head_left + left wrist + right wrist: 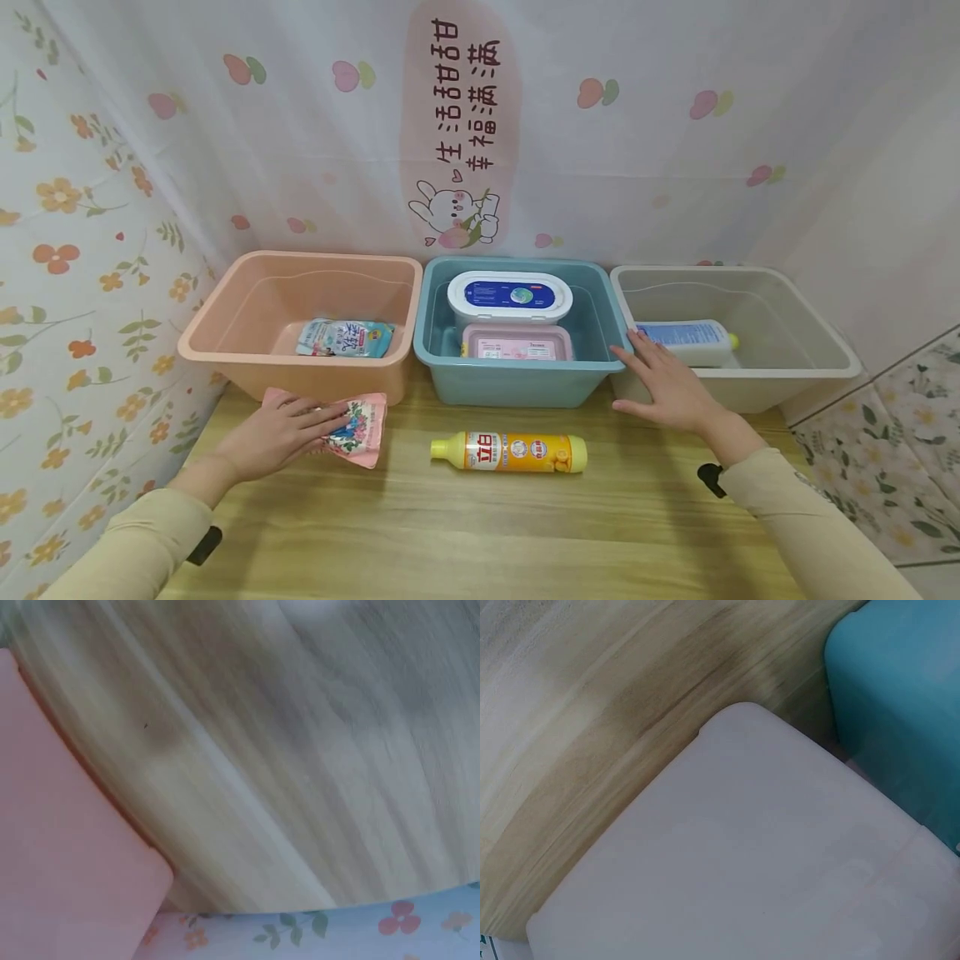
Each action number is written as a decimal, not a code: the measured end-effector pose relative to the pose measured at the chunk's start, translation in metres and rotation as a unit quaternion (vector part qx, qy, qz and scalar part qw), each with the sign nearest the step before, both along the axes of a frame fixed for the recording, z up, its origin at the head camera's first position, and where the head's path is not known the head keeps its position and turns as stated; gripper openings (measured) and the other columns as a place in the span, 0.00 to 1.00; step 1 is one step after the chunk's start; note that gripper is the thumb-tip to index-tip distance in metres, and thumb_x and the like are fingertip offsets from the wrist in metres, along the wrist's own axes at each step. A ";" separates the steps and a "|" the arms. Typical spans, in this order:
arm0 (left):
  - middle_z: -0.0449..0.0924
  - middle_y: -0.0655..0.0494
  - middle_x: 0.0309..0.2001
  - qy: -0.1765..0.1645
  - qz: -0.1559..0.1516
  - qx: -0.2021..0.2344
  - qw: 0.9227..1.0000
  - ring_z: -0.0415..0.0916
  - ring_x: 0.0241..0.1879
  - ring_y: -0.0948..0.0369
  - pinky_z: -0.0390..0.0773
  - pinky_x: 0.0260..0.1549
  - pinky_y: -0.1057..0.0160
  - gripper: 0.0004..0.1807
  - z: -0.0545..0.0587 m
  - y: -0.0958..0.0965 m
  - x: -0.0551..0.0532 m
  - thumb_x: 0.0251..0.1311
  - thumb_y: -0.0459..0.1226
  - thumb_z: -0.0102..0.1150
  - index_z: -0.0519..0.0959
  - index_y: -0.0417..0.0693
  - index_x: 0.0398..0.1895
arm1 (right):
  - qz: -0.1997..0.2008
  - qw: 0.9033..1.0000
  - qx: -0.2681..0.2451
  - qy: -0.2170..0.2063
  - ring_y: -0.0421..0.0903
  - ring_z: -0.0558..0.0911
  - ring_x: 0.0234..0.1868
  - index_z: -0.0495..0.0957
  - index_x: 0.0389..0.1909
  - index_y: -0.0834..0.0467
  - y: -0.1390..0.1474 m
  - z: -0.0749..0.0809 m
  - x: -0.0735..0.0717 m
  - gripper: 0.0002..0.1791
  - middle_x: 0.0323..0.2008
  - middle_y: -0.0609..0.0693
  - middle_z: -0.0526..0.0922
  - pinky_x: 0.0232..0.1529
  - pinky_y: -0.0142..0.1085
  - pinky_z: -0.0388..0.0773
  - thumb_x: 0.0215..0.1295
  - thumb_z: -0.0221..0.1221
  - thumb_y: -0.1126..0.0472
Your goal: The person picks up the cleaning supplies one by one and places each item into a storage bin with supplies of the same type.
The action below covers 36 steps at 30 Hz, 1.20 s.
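Observation:
In the head view my left hand (288, 433) lies over a pink flower-printed packet (369, 429) and grips it in front of the peach bin (300, 371); the thumb is hidden. My right hand (667, 387) has its fingers spread, the tips at the neighbouring rims of the blue bin (517, 385) and the grey bin (780, 387). A yellow dish-soap bottle (525, 452) lies on its side between the hands. Neither wrist view shows fingers: the left has the peach bin's side (67, 825), the right the grey bin's side (735, 840).
A light-blue pouch (345, 338) lies in the peach bin. The blue bin holds a white lidded tub (510, 312) and a pink pack (517, 342). A white bottle (690, 340) lies in the grey bin. Printed cloth (300, 167) hangs behind the wooden table (487, 533).

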<state>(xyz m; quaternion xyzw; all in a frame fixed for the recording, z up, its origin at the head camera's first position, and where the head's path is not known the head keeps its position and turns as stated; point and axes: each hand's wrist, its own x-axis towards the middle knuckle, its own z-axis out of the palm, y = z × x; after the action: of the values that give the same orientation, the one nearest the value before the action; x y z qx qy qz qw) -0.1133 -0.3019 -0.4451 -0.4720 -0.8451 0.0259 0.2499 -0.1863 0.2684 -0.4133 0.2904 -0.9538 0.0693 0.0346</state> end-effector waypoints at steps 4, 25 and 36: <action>0.81 0.57 0.52 0.006 -0.010 0.001 1.000 0.77 0.42 0.60 0.74 0.38 0.60 0.30 0.006 -0.002 -0.001 0.74 0.50 0.23 0.79 0.51 0.52 | 0.003 1.000 -0.001 0.005 0.62 0.51 0.72 0.57 0.69 0.56 0.000 -0.001 0.001 0.46 0.71 0.66 0.50 0.70 0.53 0.50 0.55 0.58 0.37; 0.81 0.58 0.52 0.034 -0.011 0.005 0.999 0.76 0.39 0.60 0.72 0.36 0.59 0.29 0.044 -0.014 -0.006 0.74 0.50 0.25 0.80 0.51 0.51 | -0.001 1.000 0.006 0.000 0.62 0.50 0.73 0.57 0.70 0.56 0.002 0.000 -0.001 0.46 0.72 0.66 0.49 0.70 0.53 0.49 0.55 0.59 0.37; 0.82 0.57 0.49 0.059 -0.025 0.007 0.998 0.78 0.41 0.59 0.71 0.35 0.58 0.29 0.063 -0.018 -0.013 0.74 0.50 0.25 0.81 0.50 0.48 | -0.002 1.000 0.008 -0.004 0.63 0.50 0.72 0.57 0.70 0.56 0.000 0.000 -0.001 0.47 0.72 0.66 0.49 0.67 0.56 0.53 0.55 0.59 0.37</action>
<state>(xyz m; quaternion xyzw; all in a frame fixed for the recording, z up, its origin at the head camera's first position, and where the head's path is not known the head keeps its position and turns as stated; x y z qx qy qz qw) -0.1260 -0.3202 -0.3817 -0.4887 -0.8172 0.0416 0.3028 -0.1876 0.2685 -0.4137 0.2884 -0.9550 0.0625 0.0281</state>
